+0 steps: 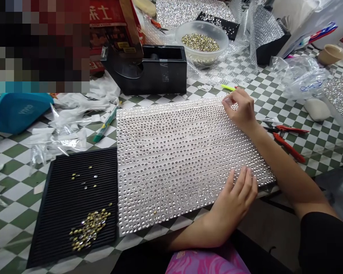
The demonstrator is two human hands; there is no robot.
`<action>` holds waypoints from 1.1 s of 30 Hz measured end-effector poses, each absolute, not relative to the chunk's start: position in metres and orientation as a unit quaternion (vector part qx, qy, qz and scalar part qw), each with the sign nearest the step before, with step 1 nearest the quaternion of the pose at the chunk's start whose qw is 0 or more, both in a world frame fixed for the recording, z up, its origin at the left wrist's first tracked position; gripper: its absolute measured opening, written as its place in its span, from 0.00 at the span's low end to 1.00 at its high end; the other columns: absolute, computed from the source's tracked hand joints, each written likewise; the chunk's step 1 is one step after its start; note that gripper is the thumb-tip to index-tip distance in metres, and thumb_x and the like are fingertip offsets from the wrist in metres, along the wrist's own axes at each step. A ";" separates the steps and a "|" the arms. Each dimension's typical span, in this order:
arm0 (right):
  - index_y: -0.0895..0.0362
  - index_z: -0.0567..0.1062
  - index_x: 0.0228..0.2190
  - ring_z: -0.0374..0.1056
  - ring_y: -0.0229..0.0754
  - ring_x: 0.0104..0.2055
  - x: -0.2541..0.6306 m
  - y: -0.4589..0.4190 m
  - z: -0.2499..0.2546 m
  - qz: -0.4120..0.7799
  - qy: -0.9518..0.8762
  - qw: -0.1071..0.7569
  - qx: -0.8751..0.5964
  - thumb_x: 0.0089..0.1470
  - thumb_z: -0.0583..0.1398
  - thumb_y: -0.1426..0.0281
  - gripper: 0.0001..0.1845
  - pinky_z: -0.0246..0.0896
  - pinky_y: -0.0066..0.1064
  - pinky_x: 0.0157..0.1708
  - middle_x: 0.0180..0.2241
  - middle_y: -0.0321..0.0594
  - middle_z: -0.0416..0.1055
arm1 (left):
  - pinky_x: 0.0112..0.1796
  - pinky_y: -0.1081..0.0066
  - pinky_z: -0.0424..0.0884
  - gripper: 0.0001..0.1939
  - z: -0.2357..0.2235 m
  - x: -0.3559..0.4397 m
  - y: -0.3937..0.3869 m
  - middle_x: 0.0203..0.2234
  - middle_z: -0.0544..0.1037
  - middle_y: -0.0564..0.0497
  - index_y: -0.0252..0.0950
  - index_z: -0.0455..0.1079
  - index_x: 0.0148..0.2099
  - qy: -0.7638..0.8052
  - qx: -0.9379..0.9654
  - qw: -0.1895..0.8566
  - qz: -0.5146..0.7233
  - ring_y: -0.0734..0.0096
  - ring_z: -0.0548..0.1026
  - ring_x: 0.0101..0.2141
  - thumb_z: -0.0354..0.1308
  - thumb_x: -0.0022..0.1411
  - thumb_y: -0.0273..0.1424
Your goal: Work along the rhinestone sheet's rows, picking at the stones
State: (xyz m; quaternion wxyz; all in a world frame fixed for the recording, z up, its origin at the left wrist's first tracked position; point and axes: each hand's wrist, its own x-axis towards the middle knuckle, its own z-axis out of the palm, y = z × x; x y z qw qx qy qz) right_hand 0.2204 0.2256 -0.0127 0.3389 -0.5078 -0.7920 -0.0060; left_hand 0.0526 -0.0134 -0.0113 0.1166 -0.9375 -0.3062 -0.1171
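Note:
A white sheet set with rows of clear rhinestones (171,163) lies before me on the table. My left hand (236,196) rests flat on its lower right part, fingers stretched out. At the sheet's upper right edge, my right hand (240,110) is closed in a pinch; a pale, clear bit shows at the fingertips, too small to name. Left of the sheet is a black ridged tray (63,205), bearing a heap of gold-backed rhinestones (90,228) and several scattered ones. One loose gold-coloured stone (155,212) sits on the sheet near its lower edge.
Behind the sheet stand a black tape dispenser (168,72) and a clear bowl (185,57) of rhinestones. Red-handled pliers (288,139) and a white lump (317,109) lie to the right. A green pen (106,123), plastic scraps (60,140) and a blue dispenser (20,112) are at left.

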 end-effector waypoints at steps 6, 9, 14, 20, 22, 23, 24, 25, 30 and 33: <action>0.52 0.68 0.29 0.68 0.47 0.39 0.220 0.227 -0.017 0.001 -0.788 0.337 -0.516 0.61 0.58 0.69 0.08 0.71 0.46 0.46 0.33 0.44 0.70 | 0.66 0.57 0.65 0.27 -0.012 0.053 -0.014 0.68 0.68 0.45 0.36 0.65 0.72 -0.307 -0.937 0.118 -0.117 0.59 0.64 0.69 0.40 0.78 0.28; 0.53 0.66 0.28 0.68 0.47 0.39 0.221 0.227 -0.017 -0.009 -0.789 0.340 -0.512 0.60 0.58 0.70 0.09 0.71 0.47 0.44 0.32 0.44 0.69 | 0.66 0.57 0.65 0.26 -0.013 0.052 -0.013 0.68 0.69 0.45 0.35 0.65 0.72 -0.306 -0.936 0.121 -0.125 0.59 0.64 0.69 0.40 0.78 0.28; 0.53 0.64 0.27 0.67 0.46 0.36 0.222 0.227 -0.017 -0.018 -0.795 0.344 -0.499 0.60 0.59 0.71 0.11 0.69 0.45 0.41 0.31 0.44 0.70 | 0.66 0.56 0.65 0.26 -0.015 0.053 -0.014 0.68 0.69 0.44 0.35 0.66 0.71 -0.307 -0.935 0.124 -0.130 0.58 0.65 0.69 0.41 0.77 0.29; 0.52 0.68 0.29 0.69 0.46 0.38 0.222 0.226 -0.016 -0.027 -0.794 0.330 -0.509 0.61 0.59 0.69 0.08 0.70 0.45 0.41 0.31 0.44 0.70 | 0.66 0.56 0.64 0.27 -0.014 0.052 -0.014 0.69 0.68 0.43 0.34 0.65 0.72 -0.304 -0.936 0.121 -0.127 0.57 0.64 0.69 0.40 0.78 0.29; 0.52 0.69 0.29 0.68 0.47 0.38 0.222 0.225 -0.016 -0.022 -0.794 0.331 -0.509 0.61 0.58 0.69 0.08 0.70 0.46 0.41 0.32 0.44 0.70 | 0.66 0.56 0.63 0.27 -0.013 0.052 -0.013 0.69 0.67 0.43 0.33 0.64 0.72 -0.304 -0.937 0.121 -0.122 0.57 0.63 0.70 0.40 0.78 0.29; 0.52 0.68 0.29 0.69 0.47 0.39 0.221 0.225 -0.016 -0.018 -0.794 0.333 -0.508 0.61 0.59 0.69 0.08 0.70 0.46 0.42 0.32 0.44 0.70 | 0.67 0.55 0.63 0.27 -0.014 0.052 -0.013 0.69 0.67 0.42 0.33 0.64 0.72 -0.304 -0.937 0.123 -0.120 0.57 0.63 0.70 0.40 0.78 0.29; 0.53 0.67 0.28 0.69 0.47 0.39 0.221 0.225 -0.016 -0.015 -0.795 0.334 -0.507 0.61 0.59 0.69 0.09 0.69 0.46 0.42 0.32 0.44 0.70 | 0.67 0.55 0.63 0.27 -0.014 0.052 -0.013 0.69 0.67 0.42 0.33 0.63 0.73 -0.303 -0.937 0.125 -0.117 0.56 0.63 0.70 0.39 0.77 0.29; 0.53 0.67 0.28 0.69 0.47 0.39 0.221 0.225 -0.016 -0.013 -0.794 0.336 -0.505 0.61 0.59 0.69 0.09 0.69 0.46 0.42 0.32 0.44 0.70 | 0.67 0.54 0.62 0.27 -0.015 0.052 -0.014 0.69 0.66 0.42 0.33 0.63 0.73 -0.303 -0.937 0.128 -0.115 0.56 0.62 0.70 0.39 0.77 0.29; 0.53 0.66 0.28 0.68 0.46 0.38 0.222 0.226 -0.016 -0.010 -0.791 0.343 -0.507 0.61 0.59 0.70 0.10 0.69 0.46 0.42 0.31 0.43 0.69 | 0.68 0.52 0.61 0.28 -0.016 0.053 -0.015 0.70 0.65 0.41 0.32 0.61 0.74 -0.300 -0.939 0.132 -0.107 0.55 0.62 0.70 0.39 0.77 0.29; 0.53 0.66 0.28 0.67 0.46 0.37 0.222 0.226 -0.016 -0.009 -0.788 0.343 -0.511 0.61 0.60 0.70 0.10 0.68 0.45 0.42 0.31 0.43 0.68 | 0.68 0.51 0.60 0.28 -0.016 0.052 -0.015 0.70 0.64 0.40 0.32 0.60 0.74 -0.295 -0.940 0.139 -0.099 0.54 0.61 0.70 0.38 0.78 0.30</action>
